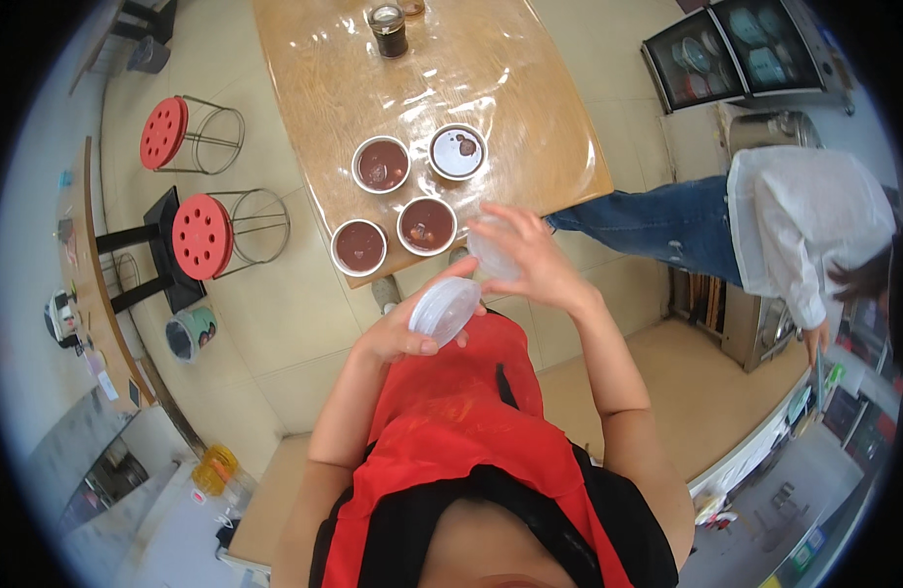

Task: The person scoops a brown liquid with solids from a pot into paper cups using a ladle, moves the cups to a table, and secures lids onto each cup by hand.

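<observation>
One bowl (358,247) sat by the table's (540,127) near-left corner, a second bowl (427,225) to its right along the near edge. Behind these stood a third bowl (381,164), towards the left edge, and a fourth bowl (457,151) right of it. A jar (390,37) stood well beyond. Before the near edge, lids (448,310) were in the left hand (401,331).

Can read no word, number or sign anywhere. Can make out only faint yellowish marks (451,407) on the red apron (471,358), too blurred to decipher; a greenish print (204,325) on the waste bin (184,341) at left, likewise unreadable; and a small green-and-white patch (809,549) at lower right, too distorted to tell as lettering.
</observation>
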Tool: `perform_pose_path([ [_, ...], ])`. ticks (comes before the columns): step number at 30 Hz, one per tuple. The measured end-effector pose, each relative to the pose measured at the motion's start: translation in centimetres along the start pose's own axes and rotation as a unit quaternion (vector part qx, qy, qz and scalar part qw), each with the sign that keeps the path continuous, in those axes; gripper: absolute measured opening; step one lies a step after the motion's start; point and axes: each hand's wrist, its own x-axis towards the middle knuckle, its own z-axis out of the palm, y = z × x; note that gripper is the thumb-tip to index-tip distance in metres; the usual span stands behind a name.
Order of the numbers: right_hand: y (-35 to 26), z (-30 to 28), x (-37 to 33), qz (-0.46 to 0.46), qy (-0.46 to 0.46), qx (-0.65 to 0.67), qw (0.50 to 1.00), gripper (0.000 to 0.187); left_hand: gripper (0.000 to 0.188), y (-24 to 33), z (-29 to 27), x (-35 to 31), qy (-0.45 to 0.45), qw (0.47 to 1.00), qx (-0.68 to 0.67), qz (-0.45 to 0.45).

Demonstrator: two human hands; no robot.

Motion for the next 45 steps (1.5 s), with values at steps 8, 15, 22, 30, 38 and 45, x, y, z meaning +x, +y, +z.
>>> perform_pose_path([
  [8,8.2,3.0,11.8,0.007,0.143,-0.039,0.989,0.080,0.120,-2.5,-0.8,-0.2,0.114,0.988,-0.086,0.053],
  [15,7.7,3.2,12.4,-0.060,0.060,-0.180,0.980,0.081,0.118,-4.4,-1.3,-0.6,0.152,0.976,-0.131,0.087],
  [22,8.7,3.0,12.9,-0.135,0.013,-0.277,0.951,0.068,0.117,-4.2,-1.5,0.2,0.138,0.980,-0.114,0.085],
  [30,8.5,2.5,13.3,-0.185,-0.006,-0.303,0.935,0.067,0.116,-4.5,-2.0,-0.2,0.142,0.982,-0.101,0.070],
  [38,9.4,2.1,13.3,-0.216,-0.002,-0.313,0.925,0.062,0.116,-4.4,-1.9,-0.5,0.145,0.982,-0.099,0.074],
  [45,9.6,2.4,13.0,-0.247,-0.009,-0.335,0.909,0.052,0.117,-4.6,-1.8,-0.5,0.156,0.980,-0.099,0.071],
])
